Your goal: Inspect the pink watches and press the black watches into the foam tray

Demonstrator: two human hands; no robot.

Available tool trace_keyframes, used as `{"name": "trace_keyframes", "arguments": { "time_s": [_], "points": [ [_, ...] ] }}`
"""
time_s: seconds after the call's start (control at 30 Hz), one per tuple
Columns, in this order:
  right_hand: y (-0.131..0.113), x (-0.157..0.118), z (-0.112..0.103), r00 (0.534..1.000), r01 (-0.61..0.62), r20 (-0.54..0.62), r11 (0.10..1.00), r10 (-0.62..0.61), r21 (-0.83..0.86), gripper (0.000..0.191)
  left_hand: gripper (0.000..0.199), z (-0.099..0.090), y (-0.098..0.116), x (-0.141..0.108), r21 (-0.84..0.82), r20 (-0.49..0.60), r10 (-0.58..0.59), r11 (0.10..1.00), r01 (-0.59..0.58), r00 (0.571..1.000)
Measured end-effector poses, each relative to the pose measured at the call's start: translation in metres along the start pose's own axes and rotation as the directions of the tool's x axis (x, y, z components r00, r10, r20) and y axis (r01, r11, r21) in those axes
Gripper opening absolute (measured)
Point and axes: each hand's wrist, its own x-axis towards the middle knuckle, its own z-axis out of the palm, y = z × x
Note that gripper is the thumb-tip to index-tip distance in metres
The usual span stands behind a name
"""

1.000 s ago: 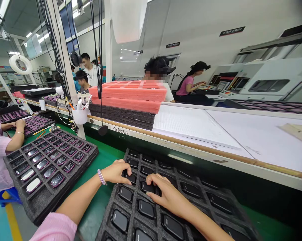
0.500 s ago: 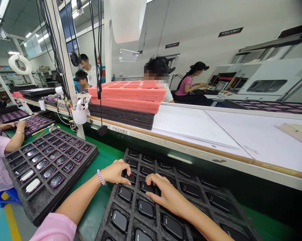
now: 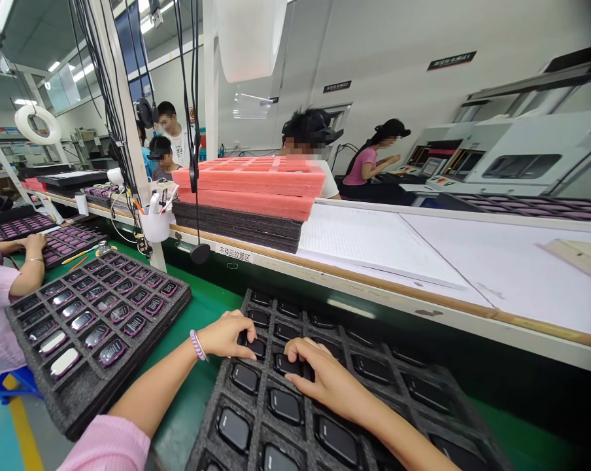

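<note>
At far left, a co-worker's hand [image 3: 34, 245] rested near a tray of purple pieces. Right of it on the green worktop [image 3: 212, 301], a grey foam tray [image 3: 74, 392] held purple-rimmed devices [image 3: 113, 352], faces up.

The person's left hand [image 3: 227, 335] came in from below, wrist fairly straight with a striped band [image 3: 198, 345], fingers curled and thumb apart at a black device [image 3: 257, 348] seated in the second foam tray [image 3: 265, 386]. Above, a shelf-edge label [image 3: 234, 254] seemed to read "不良品放置区", the print being small.

The right hand [image 3: 325, 373] reached in from the lower right, knuckles up and half open, its bent index finger and thumb at another black rounded-rectangular device [image 3: 286, 364], also in its slot. Whether either hand gripped its device could not be told. Pale marks on nearby devices and the dark wall signs [image 3: 451, 61] were illegible.
</note>
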Motion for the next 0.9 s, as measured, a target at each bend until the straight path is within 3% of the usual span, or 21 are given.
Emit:
{"name": "trace_keyframes", "arguments": {
  "time_s": [0.33, 0.63, 0.73, 0.9],
  "points": [
    [-0.013, 0.002, -0.008, 0.999, 0.014, 0.033, 0.998, -0.012, -0.055, 0.019, 0.032, -0.007, 0.009, 0.0, 0.09, 0.048, -0.005, 0.996, 0.0, 0.999],
    [-0.017, 0.005, -0.01, 1.0, -0.014, -0.018, 1.0, 0.014, 0.009, 0.026, 0.026, -0.022, 0.032, 0.012, 0.325, 0.166, -0.041, 0.946, -0.015, 0.985],
    [-0.014, -0.001, -0.027, 0.999, 0.015, -0.044, 0.998, -0.012, 0.062, 0.032, 0.027, -0.033, 0.041, 0.017, 0.391, 0.203, -0.078, 0.92, -0.008, 0.976],
    [0.006, -0.04, -0.075, 0.963, 0.004, -0.269, 0.994, 0.025, 0.108, 0.027, 0.03, -0.037, 0.077, 0.029, 0.449, 0.182, -0.055, 0.893, -0.033, 0.982]
  ]
}}
